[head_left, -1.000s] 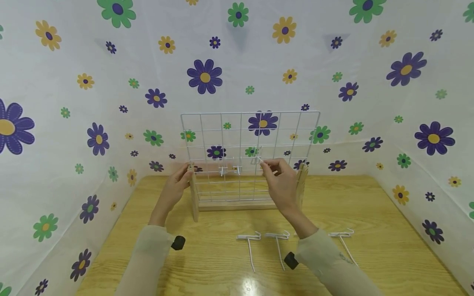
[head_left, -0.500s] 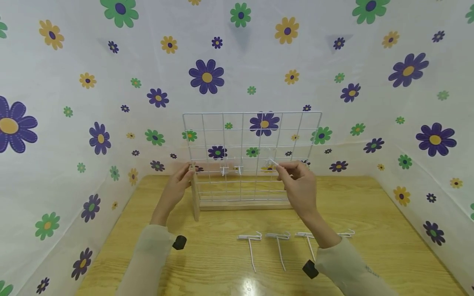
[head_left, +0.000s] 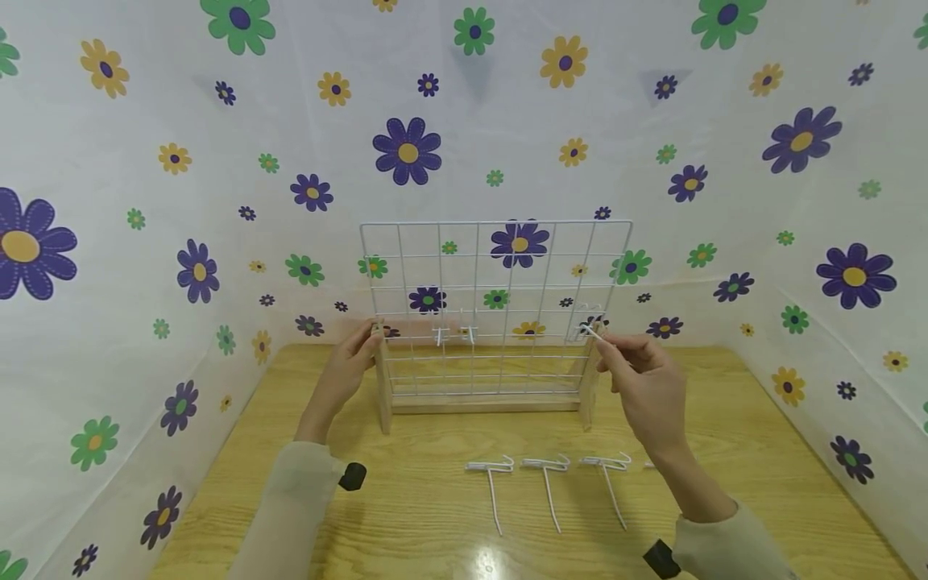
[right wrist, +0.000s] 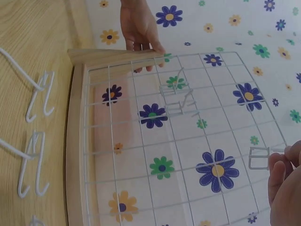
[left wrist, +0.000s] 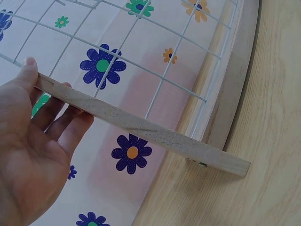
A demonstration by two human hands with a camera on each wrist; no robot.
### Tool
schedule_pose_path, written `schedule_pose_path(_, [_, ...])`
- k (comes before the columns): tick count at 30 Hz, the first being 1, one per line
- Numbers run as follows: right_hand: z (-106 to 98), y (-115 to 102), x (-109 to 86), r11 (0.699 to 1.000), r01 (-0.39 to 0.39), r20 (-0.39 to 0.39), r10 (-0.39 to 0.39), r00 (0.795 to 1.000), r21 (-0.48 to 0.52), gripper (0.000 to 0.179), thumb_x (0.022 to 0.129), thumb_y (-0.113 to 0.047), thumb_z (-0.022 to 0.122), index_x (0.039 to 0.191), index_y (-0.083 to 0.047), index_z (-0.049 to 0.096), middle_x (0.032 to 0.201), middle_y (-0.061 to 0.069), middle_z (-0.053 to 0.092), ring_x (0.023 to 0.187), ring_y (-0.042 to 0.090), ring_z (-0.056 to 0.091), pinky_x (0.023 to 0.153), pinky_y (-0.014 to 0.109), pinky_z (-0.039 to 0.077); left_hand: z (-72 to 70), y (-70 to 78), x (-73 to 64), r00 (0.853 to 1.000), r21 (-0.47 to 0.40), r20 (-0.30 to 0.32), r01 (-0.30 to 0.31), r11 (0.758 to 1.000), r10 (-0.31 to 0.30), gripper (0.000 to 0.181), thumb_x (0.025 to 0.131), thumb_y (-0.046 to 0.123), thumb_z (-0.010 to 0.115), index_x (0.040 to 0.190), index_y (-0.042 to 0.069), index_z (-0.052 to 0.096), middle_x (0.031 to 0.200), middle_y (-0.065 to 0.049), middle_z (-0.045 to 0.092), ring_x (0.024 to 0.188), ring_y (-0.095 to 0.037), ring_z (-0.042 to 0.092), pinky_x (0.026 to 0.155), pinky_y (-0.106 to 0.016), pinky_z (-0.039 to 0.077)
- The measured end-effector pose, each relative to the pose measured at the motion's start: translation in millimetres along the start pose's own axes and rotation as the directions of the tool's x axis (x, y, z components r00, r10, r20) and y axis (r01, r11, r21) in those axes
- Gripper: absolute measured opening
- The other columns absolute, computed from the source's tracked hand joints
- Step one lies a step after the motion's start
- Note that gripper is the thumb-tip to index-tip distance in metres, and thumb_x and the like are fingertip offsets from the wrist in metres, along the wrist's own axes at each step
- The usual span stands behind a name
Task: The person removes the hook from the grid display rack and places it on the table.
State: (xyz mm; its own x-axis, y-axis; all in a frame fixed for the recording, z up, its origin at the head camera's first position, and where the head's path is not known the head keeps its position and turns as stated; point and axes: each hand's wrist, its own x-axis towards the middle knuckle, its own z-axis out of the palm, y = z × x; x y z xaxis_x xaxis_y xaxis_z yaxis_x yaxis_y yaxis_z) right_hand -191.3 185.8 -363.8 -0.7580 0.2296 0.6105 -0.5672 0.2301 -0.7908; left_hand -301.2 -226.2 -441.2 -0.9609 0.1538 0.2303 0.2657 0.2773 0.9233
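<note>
A white wire grid rack (head_left: 476, 270) stands on the wooden table in a wooden frame. My left hand (head_left: 342, 369) holds the top of its left wooden upright (left wrist: 136, 123), thumb on one side and fingers on the other. Between thumb and fingers, my right hand (head_left: 650, 392) pinches the arm of a white wire display hook (head_left: 589, 329). In the right wrist view that hook's rectangular end (right wrist: 259, 158) appears in front of the grid wires; I cannot tell if it touches them. Two similar hooks (head_left: 441, 334) hang side by side left of the grid's middle.
Several more white hooks (head_left: 547, 465) lie in a row on the table (head_left: 420, 499) in front of the rack; my right forearm partly covers the rightmost one. A flower-printed white sheet (head_left: 290, 137) encloses the back and sides.
My right hand has moved rightward along the grid, carrying the hook from near the middle to the right upright. My left hand keeps its hold on the left upright.
</note>
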Motion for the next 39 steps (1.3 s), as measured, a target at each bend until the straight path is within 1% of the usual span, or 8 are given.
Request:
schedule_pose_path(5, [-18,-2,-4.8,1.0,0.013,-0.013,-0.014,1.0,-0.025,0.007,0.094,0.009,0.069,0.099,0.013,0.068,0.075,0.005,0.07,0.055,0.007,0.057,0.047,0.013,0.047,0.7,0.2,0.1,1.0,-0.005,0.003,-0.009,1.0,0.009,0.064,0.111,0.042,0.045,0.162,0.005,0.033,0.16,-0.016,0.042,0.144,-0.039,0.043,0.112,-0.05,0.046])
schedule_pose_path(10, [-33,-2,-7.5,1.0,0.015,-0.026,-0.015,1.0,-0.012,0.009,0.094,0.011,0.069,0.1,0.016,0.068,0.075,0.007,0.071,0.055,0.008,0.057,0.048,0.012,0.047,0.7,0.8,0.4,1.0,-0.01,0.001,-0.004,1.0,0.004,0.062,0.111,0.04,0.045,0.162,0.007,0.032,0.163,-0.016,0.036,0.145,-0.039,0.041,0.112,-0.05,0.046])
schedule_pose_path(17, [-51,-4,-12.1,0.997,-0.069,-0.096,0.068,0.993,-0.014,0.009,0.093,0.009,0.07,0.099,0.016,0.069,0.072,0.006,0.071,0.051,0.012,0.055,0.046,0.014,0.047,0.0,-1.5,0.5,1.0,0.001,0.002,0.005,1.0,-0.005,0.063,0.111,0.043,0.045,0.163,0.011,0.031,0.163,-0.013,0.037,0.145,-0.038,0.041,0.113,-0.047,0.045])
schedule_pose_path(20, [-58,-5,-14.5,0.996,-0.088,-0.116,0.084,0.99,-0.032,0.009,0.094,0.009,0.07,0.099,0.016,0.07,0.071,0.006,0.071,0.05,0.012,0.054,0.046,0.014,0.047,0.3,-1.6,-0.1,1.0,0.009,-0.002,0.018,1.0,-0.018,0.065,0.11,0.047,0.045,0.164,0.013,0.031,0.165,-0.011,0.035,0.145,-0.036,0.042,0.113,-0.046,0.046])
schedule_pose_path(23, [-63,-6,-17.3,0.995,-0.099,-0.132,0.095,0.987,-0.027,0.008,0.093,0.01,0.07,0.099,0.016,0.069,0.071,0.006,0.071,0.05,0.012,0.054,0.045,0.014,0.046,0.5,-0.9,-0.4,1.0,0.012,0.0,0.018,1.0,-0.018,0.066,0.11,0.048,0.045,0.164,0.013,0.03,0.165,-0.011,0.034,0.146,-0.036,0.041,0.113,-0.046,0.046])
schedule_pose_path(30, [-70,-4,-22.7,0.992,-0.119,-0.147,0.125,0.981,0.048,0.009,0.092,0.011,0.071,0.098,0.017,0.068,0.073,0.008,0.071,0.052,0.011,0.057,0.044,0.014,0.046,0.6,1.3,-1.1,1.0,-0.001,0.0,0.016,1.0,-0.016,0.064,0.11,0.045,0.045,0.164,0.013,0.03,0.165,-0.012,0.035,0.145,-0.037,0.042,0.113,-0.047,0.045])
schedule_pose_path(35, [-76,0,-28.8,0.991,-0.13,-0.139,0.134,0.981,0.04,0.007,0.092,0.013,0.069,0.096,0.017,0.067,0.073,0.007,0.071,0.052,0.01,0.058,0.044,0.013,0.047,1.1,2.1,-1.5,1.0,-0.027,0.012,0.005,1.0,-0.004,0.062,0.111,0.041,0.046,0.164,0.012,0.031,0.162,-0.014,0.039,0.146,-0.037,0.041,0.114,-0.048,0.044])
schedule_pose_path(39, [-79,6,-36.3,0.986,-0.164,-0.147,0.167,0.975,0.031,0.006,0.092,0.013,0.069,0.094,0.018,0.067,0.07,0.007,0.071,0.048,0.01,0.056,0.043,0.013,0.048,0.5,1.4,-1.5,1.0,-0.023,0.014,-0.003,1.0,0.003,0.062,0.111,0.041,0.046,0.164,0.011,0.03,0.162,-0.016,0.039,0.146,-0.038,0.041,0.113,-0.048,0.044])
